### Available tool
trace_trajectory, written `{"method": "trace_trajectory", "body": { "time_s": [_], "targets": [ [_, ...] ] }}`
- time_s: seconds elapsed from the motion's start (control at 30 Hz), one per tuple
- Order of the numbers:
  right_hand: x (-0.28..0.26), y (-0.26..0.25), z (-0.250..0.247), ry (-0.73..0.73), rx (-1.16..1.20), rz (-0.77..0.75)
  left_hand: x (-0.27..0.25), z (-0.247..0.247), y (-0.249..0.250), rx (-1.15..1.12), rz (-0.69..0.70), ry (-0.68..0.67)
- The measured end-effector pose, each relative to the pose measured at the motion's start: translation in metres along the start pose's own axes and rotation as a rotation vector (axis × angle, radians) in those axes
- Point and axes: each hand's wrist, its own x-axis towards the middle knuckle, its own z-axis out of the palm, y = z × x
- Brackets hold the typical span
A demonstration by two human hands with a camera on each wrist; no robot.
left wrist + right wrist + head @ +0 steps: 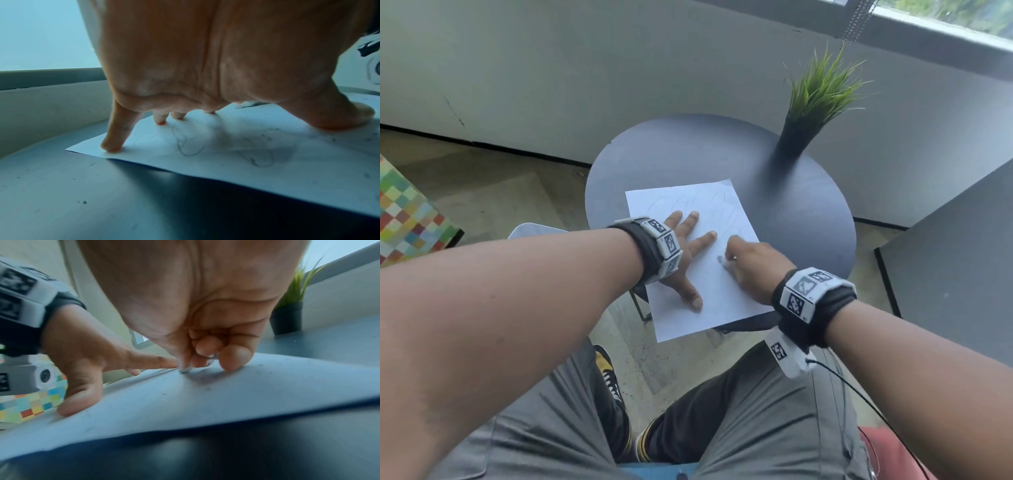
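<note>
Paper (edge off table) under splayed left fingers; eraser between pinched right fingers.

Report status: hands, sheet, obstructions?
Left hand spread flat, pinning white paper sheet. Right hand pinches small grey-white eraser onto it. Green grass plant in black pot stands apart.

A round dark grey table carries a white sheet of scribbled paper, overhanging its near edge, and a black potted grass plant.
</note>
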Motion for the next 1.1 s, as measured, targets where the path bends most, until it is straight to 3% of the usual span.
{"method": "trace_trajectory", "body": {
  "time_s": [0.03,0.17,0.3,0.37,0.67,0.83,0.97,1.03,1.1],
  "targets": [
    [0.000,-0.005,0.001,0.004,-0.010,0.019,0.000,0.001,-0.001,0.002,0.000,0.000],
    [-0.016,-0.030,0.011,-0.176,-0.037,-0.181,-0.001,0.000,0.000,0.006,-0.003,-0.019],
    [0.013,0.019,-0.010,-0.007,0.039,0.124,-0.006,-0.004,0.002,-0.003,0.003,-0.016],
    [0.017,0.032,-0.013,0.025,0.063,0.191,-0.011,-0.007,0.002,-0.006,0.003,-0.020],
    [0.009,0.041,-0.012,-0.129,0.113,0.038,-0.018,-0.013,-0.002,0.055,0.062,0.172],
    [0.034,0.034,-0.023,0.086,0.201,0.075,-0.009,-0.019,0.003,0.088,0.007,0.051],
    [0.049,0.025,-0.016,0.072,0.095,0.146,-0.005,-0.018,0.003,0.071,-0.006,-0.013],
    [0.044,0.015,-0.009,0.065,0.034,0.092,-0.004,-0.017,0.002,0.068,-0.008,-0.012],
    [0.032,0.001,-0.002,-0.011,-0.006,-0.107,-0.003,-0.015,0.001,0.052,-0.003,-0.009]
  ]
}}
